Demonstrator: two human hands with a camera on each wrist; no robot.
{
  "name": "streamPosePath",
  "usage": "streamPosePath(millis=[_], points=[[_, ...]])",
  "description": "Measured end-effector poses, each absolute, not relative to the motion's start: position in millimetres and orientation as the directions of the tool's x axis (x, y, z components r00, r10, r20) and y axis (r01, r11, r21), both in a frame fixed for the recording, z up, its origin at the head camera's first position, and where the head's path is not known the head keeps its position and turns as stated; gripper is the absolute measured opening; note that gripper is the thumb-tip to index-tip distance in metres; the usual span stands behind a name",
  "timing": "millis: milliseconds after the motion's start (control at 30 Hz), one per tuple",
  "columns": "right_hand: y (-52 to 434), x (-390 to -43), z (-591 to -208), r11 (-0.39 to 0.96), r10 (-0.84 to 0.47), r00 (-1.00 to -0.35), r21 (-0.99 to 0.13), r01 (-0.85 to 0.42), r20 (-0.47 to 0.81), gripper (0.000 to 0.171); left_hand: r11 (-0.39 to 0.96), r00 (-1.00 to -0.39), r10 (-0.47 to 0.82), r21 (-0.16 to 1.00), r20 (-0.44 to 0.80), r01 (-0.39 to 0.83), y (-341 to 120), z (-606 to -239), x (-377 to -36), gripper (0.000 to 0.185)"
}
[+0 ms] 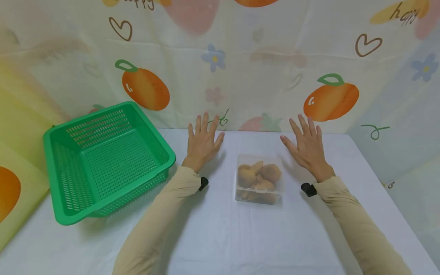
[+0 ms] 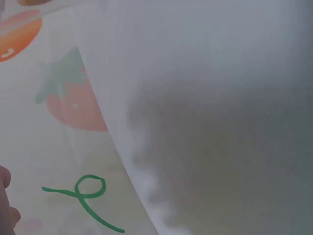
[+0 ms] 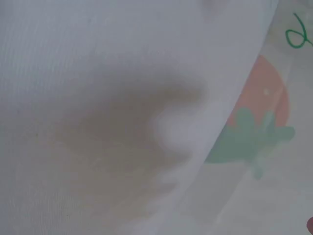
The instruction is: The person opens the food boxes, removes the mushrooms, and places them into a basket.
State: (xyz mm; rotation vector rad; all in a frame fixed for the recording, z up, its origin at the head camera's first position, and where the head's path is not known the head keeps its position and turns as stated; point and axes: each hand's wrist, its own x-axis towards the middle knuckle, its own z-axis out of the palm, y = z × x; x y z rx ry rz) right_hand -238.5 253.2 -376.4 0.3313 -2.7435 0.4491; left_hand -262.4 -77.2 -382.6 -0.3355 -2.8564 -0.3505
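Note:
A clear lidded plastic box (image 1: 259, 184) with several brown pastries inside sits on the white table (image 1: 220, 236) between my two hands. My left hand (image 1: 203, 140) lies flat with fingers spread, just left of and behind the box, holding nothing. To the box's right, my right hand (image 1: 307, 145) is also spread flat and empty. The left wrist view shows only a sliver of fingertips (image 2: 5, 205) against the table and backdrop. In the right wrist view I see only the table and the hand's shadow.
A green perforated plastic basket (image 1: 106, 160) stands empty at the left, tilted against the wall. A cloth backdrop with oranges and hearts (image 1: 330, 99) closes off the back and the sides. White table surface stretches in front of the box.

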Motion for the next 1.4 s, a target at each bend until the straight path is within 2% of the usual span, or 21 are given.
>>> streamPosePath(millis=[600,1133,1400], points=[[246.3,-208.6,-376.5,0.904,-0.200,-0.895,-0.277,-0.325,0.398,0.070,0.927,-0.917,0.241,0.205,0.318,0.315,-70.1,-383.9,-237.9,0.061],[237.6,-181.9,-374.3,0.826,-0.232,-0.891,-0.404,-0.392,0.391,0.071,0.873,-0.884,0.305,0.268,0.355,0.408,-60.6,-375.4,-210.1,0.059],[236.0,-166.0,-373.5,0.776,-0.264,-0.895,-0.472,-0.418,0.360,0.074,0.846,-0.845,0.365,0.239,0.391,0.476,-55.4,-374.3,-193.9,0.056]])
